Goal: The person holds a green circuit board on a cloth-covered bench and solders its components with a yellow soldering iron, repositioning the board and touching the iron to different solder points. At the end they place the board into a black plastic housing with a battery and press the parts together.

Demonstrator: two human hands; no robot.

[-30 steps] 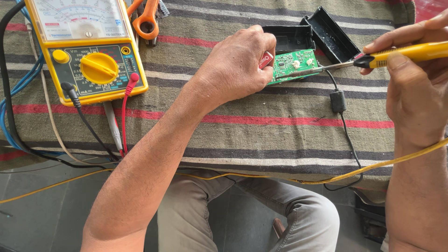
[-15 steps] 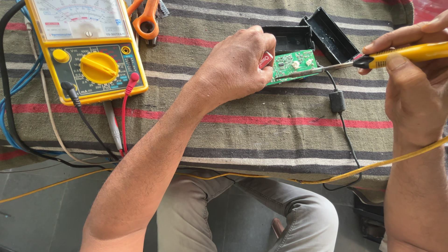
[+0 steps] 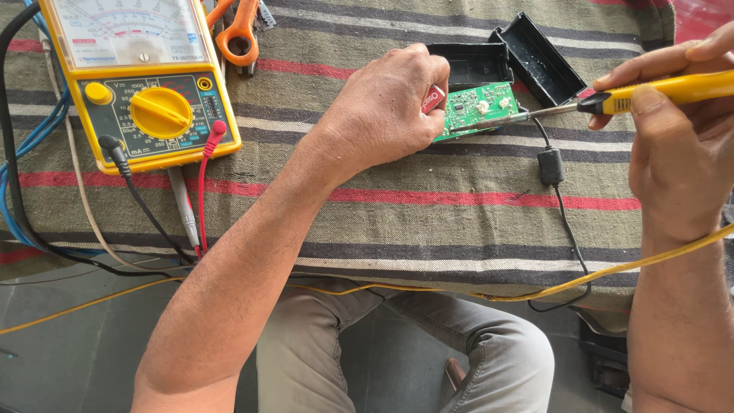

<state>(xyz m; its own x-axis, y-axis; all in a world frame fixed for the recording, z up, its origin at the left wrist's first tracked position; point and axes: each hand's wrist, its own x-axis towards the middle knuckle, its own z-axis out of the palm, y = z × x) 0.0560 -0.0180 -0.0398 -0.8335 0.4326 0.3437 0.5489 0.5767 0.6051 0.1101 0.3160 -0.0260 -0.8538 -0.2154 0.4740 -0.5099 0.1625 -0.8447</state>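
My left hand was curled down over the near end of the green circuit board, fingers closed on its edge and pinning it to the striped cloth, with a small red part showing just at my fingertips. My right hand was wrapped shut around the yellow soldering iron, thumb on top, and its metal tip lay on the board's far edge, just past my left fingers.

The risk, as I judged it, sat in that short gap: if the board had skidded under my grip, the hot tip could have slid toward my fingertips or bridged two joints. The open black case lay right behind the board, close enough for the tip to scorch its plastic. The thin black cable trailed under my right wrist, and the yellow cord hung off the table edge near my knees; a snag on either could have jerked the iron. The yellow multimeter sat well off beyond my left forearm.
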